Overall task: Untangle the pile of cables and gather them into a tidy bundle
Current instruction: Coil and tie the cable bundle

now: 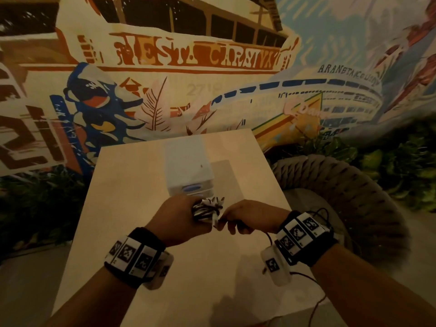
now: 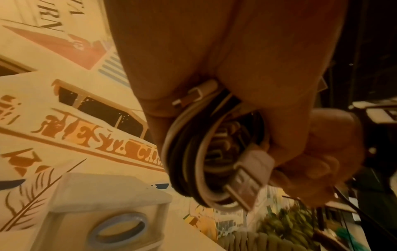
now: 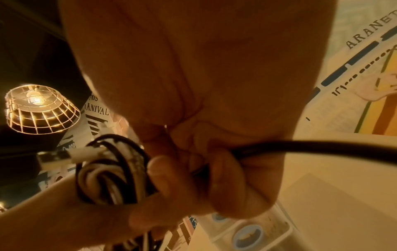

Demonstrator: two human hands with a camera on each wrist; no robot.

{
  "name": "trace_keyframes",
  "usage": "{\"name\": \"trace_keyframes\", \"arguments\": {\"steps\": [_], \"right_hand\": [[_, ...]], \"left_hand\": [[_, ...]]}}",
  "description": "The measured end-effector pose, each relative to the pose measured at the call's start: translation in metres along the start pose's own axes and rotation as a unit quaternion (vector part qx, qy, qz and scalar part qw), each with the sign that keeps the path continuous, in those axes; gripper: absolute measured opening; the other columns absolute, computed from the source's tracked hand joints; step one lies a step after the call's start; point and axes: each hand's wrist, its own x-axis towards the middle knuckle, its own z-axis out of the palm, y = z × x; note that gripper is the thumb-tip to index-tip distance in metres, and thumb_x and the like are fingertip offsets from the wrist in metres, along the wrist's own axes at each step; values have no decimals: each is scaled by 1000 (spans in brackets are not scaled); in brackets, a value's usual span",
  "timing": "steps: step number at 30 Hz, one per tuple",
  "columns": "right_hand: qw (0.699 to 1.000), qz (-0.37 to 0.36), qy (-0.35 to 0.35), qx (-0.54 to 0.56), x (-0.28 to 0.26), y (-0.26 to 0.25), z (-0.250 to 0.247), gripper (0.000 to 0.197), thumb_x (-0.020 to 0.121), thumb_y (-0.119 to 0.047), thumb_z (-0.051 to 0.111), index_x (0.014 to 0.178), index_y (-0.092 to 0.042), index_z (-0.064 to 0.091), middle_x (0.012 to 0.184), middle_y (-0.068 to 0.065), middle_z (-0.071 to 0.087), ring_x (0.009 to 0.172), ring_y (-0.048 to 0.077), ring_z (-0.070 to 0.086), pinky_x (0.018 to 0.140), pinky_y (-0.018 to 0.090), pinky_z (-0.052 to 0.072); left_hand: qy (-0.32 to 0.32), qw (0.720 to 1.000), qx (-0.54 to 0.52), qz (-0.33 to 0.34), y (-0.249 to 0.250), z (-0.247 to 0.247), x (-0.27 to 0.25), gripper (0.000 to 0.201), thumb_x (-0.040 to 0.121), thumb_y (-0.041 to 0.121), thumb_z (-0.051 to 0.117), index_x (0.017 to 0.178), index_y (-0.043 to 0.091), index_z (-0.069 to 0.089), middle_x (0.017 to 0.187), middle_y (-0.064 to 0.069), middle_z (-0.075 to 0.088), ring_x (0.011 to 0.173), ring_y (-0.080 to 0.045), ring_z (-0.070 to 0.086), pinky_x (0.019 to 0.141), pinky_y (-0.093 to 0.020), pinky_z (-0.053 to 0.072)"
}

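A coiled bundle of black and white cables is held above the pale wooden table. My left hand grips the bundle, fingers curled round the loops; a white USB plug sticks out of the coil. My right hand sits just right of it and pinches a loose black cable, which runs from the fist across the right wrist view. There the bundle shows with a small white connector poking out.
A white box with a blue ring on its front stands on the table just beyond my hands. A woven rope chair is at the right. A painted mural wall and plants lie behind. Thin black wires trail off the table's right edge.
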Motion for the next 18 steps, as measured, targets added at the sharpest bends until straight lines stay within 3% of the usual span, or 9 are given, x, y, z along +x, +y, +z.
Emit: {"name": "trace_keyframes", "arguments": {"steps": [2, 5, 7, 9, 12, 15, 17, 18], "right_hand": [[1000, 0, -1, 18, -1, -4, 3, 39, 105, -24, 39, 93, -11, 74, 81, 2, 69, 52, 9, 44, 57, 25, 36], [1000, -9, 1, -4, -4, -8, 6, 46, 107, -22, 29, 79, -14, 65, 72, -6, 72, 49, 5, 46, 59, 25, 37], [997, 24, 18, 74, -4, -7, 7, 46, 105, -27, 27, 74, -12, 58, 69, -2, 71, 51, 10, 46, 60, 28, 35], [994, 54, 6, 99, -2, -3, 8, 55, 103, -42, 28, 80, -6, 64, 75, 4, 72, 59, 16, 50, 60, 29, 36], [995, 75, -70, -9, 5, -4, 11, 75, 89, -69, 43, 105, -2, 73, 90, 6, 77, 70, 17, 66, 58, 26, 38], [984, 110, -119, -73, 6, -13, 7, 58, 81, -52, 70, 112, -3, 73, 101, 8, 78, 90, 20, 75, 75, 32, 50], [977, 113, -137, -116, 6, -20, 7, 46, 83, -41, 78, 111, -4, 74, 101, 6, 78, 94, 18, 75, 86, 37, 55], [974, 110, -126, -152, 7, -23, 10, 40, 83, -38, 79, 106, -6, 76, 98, 5, 78, 90, 16, 75, 84, 35, 57]], "left_hand": [[-31, 997, 63, -17, 0, 6, 3, 34, 73, 47, 68, 103, 31, 70, 96, 12, 72, 87, -9, 66, 78, -33, 57], [-75, 989, 123, -23, 5, 10, 6, 25, 79, 42, 68, 101, 31, 68, 92, 10, 70, 83, -11, 64, 73, -30, 55], [-112, 984, 134, -33, 6, 13, 6, 22, 80, 40, 66, 99, 29, 68, 90, 8, 70, 80, -12, 64, 70, -28, 54], [-142, 978, 147, -40, 9, 15, 4, 24, 79, 39, 65, 101, 29, 69, 91, 7, 71, 82, -14, 66, 71, -28, 54], [-149, 968, 203, -17, 17, 19, 1, 27, 79, 39, 66, 103, 28, 70, 93, 6, 71, 84, -16, 67, 67, -27, 50], [-153, 952, 264, 11, 23, 24, 0, 26, 81, 43, 59, 97, 26, 71, 85, 6, 70, 75, -16, 65, 60, -24, 40], [-160, 946, 280, 18, 26, 28, 2, 31, 85, 48, 53, 92, 25, 72, 79, 5, 69, 70, -16, 64, 59, -25, 48], [-167, 943, 286, 19, 26, 30, 3, 33, 87, 50, 52, 90, 25, 73, 77, 4, 69, 69, -17, 65, 62, -27, 53]]}}
